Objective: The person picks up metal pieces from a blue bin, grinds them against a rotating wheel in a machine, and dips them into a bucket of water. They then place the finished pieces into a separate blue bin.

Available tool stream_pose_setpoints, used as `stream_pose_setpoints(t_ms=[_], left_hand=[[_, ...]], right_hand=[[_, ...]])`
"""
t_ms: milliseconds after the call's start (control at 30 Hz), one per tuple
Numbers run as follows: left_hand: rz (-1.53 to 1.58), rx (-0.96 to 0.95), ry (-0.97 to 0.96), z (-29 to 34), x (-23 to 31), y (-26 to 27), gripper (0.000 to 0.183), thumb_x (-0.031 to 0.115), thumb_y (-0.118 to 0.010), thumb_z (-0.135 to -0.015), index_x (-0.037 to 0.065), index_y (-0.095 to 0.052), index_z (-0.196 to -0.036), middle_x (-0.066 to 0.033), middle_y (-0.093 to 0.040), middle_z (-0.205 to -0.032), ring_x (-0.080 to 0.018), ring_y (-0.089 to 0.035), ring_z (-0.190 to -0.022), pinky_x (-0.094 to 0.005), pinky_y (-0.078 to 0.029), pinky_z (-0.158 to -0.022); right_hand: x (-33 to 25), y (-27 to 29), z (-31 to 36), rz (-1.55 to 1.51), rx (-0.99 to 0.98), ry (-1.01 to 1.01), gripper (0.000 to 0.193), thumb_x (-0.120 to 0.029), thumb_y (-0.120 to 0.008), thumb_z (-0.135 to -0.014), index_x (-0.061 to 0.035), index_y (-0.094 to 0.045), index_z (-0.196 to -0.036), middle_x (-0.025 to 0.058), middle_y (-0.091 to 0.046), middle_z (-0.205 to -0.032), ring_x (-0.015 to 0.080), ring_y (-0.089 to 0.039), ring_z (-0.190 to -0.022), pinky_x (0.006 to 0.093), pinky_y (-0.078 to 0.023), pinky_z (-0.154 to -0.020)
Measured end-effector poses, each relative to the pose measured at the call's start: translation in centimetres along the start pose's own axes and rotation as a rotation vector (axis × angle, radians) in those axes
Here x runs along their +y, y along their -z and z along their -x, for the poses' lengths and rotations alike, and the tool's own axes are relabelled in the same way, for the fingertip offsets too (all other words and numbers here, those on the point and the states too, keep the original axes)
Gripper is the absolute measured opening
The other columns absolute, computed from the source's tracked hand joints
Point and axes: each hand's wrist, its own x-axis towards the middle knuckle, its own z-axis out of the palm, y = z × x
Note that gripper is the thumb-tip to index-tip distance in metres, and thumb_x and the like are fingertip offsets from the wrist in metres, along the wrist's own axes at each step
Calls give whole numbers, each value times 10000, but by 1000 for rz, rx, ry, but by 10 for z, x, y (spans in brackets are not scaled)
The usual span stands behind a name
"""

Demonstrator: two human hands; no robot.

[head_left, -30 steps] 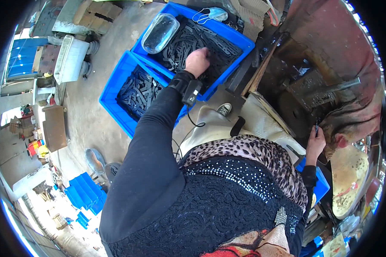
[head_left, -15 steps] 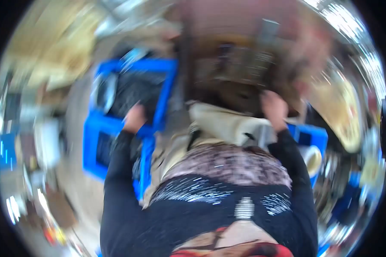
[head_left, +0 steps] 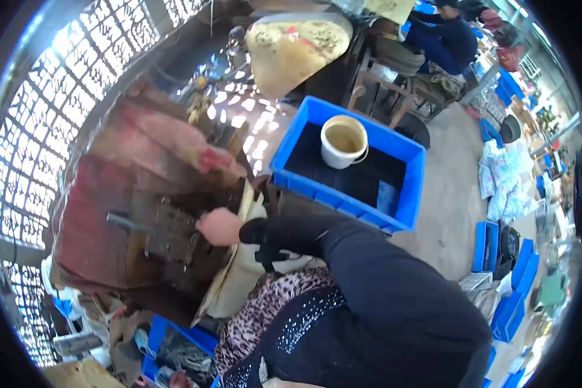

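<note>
My right hand [head_left: 220, 226] is closed at the near side of a dark, dirty metal block [head_left: 169, 236] with a rod sticking out of it. What its fingers hold, if anything, is hidden. At the bottom edge, what appears to be my left hand [head_left: 181, 380] reaches into a blue crate [head_left: 154, 333] of grey pieces; it is cut off and its fingers are unclear. A stiff cream sheet [head_left: 223, 294] lies between the worktop and my lap.
Right of the worktop stands a larger blue crate [head_left: 291, 139] with a white bucket [head_left: 335, 158] inside. Red cloth [head_left: 100, 213] covers the worktop's far side. A yellowish padded board [head_left: 297, 52] lies beyond. Another person [head_left: 446, 39] sits at the far right.
My view has swung to the right, bringing the bucket crate and the seated person into sight. The left-hand crates have shifted to the lower left. My right hand remains by the metal block.
</note>
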Motion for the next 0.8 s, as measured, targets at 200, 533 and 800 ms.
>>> stream_pose_setpoints(t_ms=[200, 533, 800], left_hand=[[1283, 492, 137, -74, 147, 29, 208, 265, -611, -896, 89, -581, -1003, -126, -580, -880, -256, -545, -789, -361, -441, -675], [1610, 54, -214, -214, 276, 50, 266, 320, -467, -1022, 104, -459, -867, -16, -441, -724, -123, -426, -582, -269, -372, -544], [1512, -148, -259, -220, 307, 70, 184, 223, -464, -1015, 64, -529, -948, -26, -508, -745, -112, -472, -613, -240, -399, -559]], right_hand=[[-21, 1, -12, -89, 16, 32, 165, -159, -590, -760, -34, -660, -842, 185, -660, -785, 367, -663, -760, 459, -535, -668], [-45, 23, -39, -961, 86, -244, 352, -370, -667, -869, -20, -628, -883, 100, -591, -684, 239, -593, -575, 390, -468, -533], [-59, 21, -42, -1444, -84, -352, 351, -356, -698, -861, -21, -632, -945, 5, -529, -675, 163, -513, -569, 324, -424, -509]])
